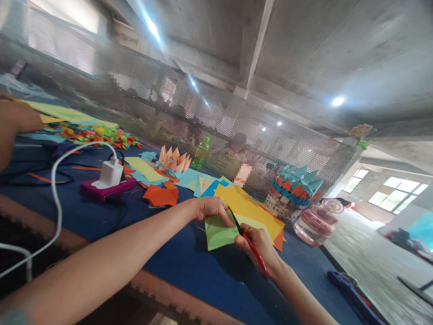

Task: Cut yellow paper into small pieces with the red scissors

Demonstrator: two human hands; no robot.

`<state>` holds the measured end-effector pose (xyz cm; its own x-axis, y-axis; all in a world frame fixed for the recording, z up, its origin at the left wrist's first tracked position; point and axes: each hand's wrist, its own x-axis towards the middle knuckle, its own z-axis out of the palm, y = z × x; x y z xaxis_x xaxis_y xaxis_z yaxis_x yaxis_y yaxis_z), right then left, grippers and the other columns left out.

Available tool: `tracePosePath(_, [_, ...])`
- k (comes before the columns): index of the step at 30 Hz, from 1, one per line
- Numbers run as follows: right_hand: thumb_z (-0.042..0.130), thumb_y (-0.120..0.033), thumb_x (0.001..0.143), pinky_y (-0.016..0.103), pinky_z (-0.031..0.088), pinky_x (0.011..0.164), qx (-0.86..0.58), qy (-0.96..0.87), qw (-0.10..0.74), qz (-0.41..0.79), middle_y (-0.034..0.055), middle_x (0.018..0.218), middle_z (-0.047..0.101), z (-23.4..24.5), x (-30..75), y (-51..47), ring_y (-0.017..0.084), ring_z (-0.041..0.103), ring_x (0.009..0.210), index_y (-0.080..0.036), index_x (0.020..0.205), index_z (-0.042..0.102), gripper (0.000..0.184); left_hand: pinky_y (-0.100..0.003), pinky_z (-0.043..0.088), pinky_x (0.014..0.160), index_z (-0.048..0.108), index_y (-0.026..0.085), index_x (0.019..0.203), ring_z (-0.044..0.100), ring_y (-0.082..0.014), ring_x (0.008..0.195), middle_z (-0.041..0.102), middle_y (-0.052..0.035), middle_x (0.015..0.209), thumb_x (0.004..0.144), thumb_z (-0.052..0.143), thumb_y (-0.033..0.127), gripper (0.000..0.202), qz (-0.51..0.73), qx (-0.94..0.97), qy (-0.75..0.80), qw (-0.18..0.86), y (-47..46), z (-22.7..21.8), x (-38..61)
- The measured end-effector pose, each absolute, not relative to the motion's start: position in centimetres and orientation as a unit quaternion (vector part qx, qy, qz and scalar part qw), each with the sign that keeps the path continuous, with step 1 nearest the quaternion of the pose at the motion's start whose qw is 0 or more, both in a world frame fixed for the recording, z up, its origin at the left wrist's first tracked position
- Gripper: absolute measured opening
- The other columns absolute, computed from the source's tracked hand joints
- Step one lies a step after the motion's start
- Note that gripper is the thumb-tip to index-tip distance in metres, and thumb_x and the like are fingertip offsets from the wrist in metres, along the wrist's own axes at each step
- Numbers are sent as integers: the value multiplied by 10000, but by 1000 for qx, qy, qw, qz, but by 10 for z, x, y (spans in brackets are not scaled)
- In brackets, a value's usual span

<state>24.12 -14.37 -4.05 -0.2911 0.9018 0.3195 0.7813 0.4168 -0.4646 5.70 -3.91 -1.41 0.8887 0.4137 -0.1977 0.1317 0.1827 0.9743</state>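
My left hand point(212, 210) pinches a stack of coloured paper point(248, 214) at its near edge, with green, yellow and orange sheets layered together. My right hand point(257, 248) grips a pair of red-handled scissors point(252, 243). Their dark blades point(235, 220) cut into the green sheet point(219, 232) close to my left fingertips. My right fingers hide part of the handles. The stack is held just above the blue tabletop point(189, 253).
Paper offcuts and folded paper flowers point(174, 160) lie along the table, beside a green bottle point(200, 153), a white charger point(110, 172) with cable, and a glass jar point(318, 223). Another person's hand point(16, 119) rests on paper at far left. A perforated metal screen point(216, 122) stands behind.
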Motion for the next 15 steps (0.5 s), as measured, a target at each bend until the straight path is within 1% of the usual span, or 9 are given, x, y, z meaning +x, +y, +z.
tracePosePath(3, [471, -670, 827, 229, 221, 475, -538, -790, 271, 118, -58, 541, 345, -39, 240, -144, 89, 285, 518, -193, 627, 397, 522, -296, 526, 672, 716, 192, 761, 690, -197, 681, 738, 1, 711, 492, 805, 157, 285, 96, 635, 218, 735, -39, -15, 57])
tracePosePath(6, [495, -670, 810, 228, 222, 472, -553, -776, 271, 135, -59, 533, 337, -38, 238, -145, 87, 277, 510, -195, 615, 394, 523, -289, 526, 639, 723, 177, 713, 684, -196, 639, 729, -11, 675, 485, 810, 163, 244, 99, 637, 246, 724, -39, -15, 58])
tracePosePath(10, [494, -667, 802, 226, 232, 461, -547, -774, 282, 149, -54, 526, 353, -37, 237, -145, 92, 293, 492, -206, 626, 400, 503, -311, 540, 619, 732, 173, 698, 676, -205, 598, 726, -15, 655, 476, 809, 158, 236, 96, 636, 274, 715, -37, -12, 55])
tracePosePath(12, [468, -675, 807, 229, 248, 460, -550, -771, 292, 134, -46, 524, 373, -35, 238, -143, 100, 325, 482, -213, 625, 398, 501, -330, 550, 632, 735, 165, 722, 680, -215, 606, 729, -31, 666, 493, 809, 163, 241, 106, 629, 271, 721, -34, -10, 52])
tracePosePath(15, [422, -667, 835, 245, 281, 480, -608, -731, 302, 64, -17, 520, 455, -28, 246, -138, 128, 427, 481, -217, 619, 426, 498, -334, 557, 641, 727, 133, 735, 678, -211, 592, 728, -60, 671, 514, 811, 171, 240, 140, 602, 283, 733, -25, -6, 46])
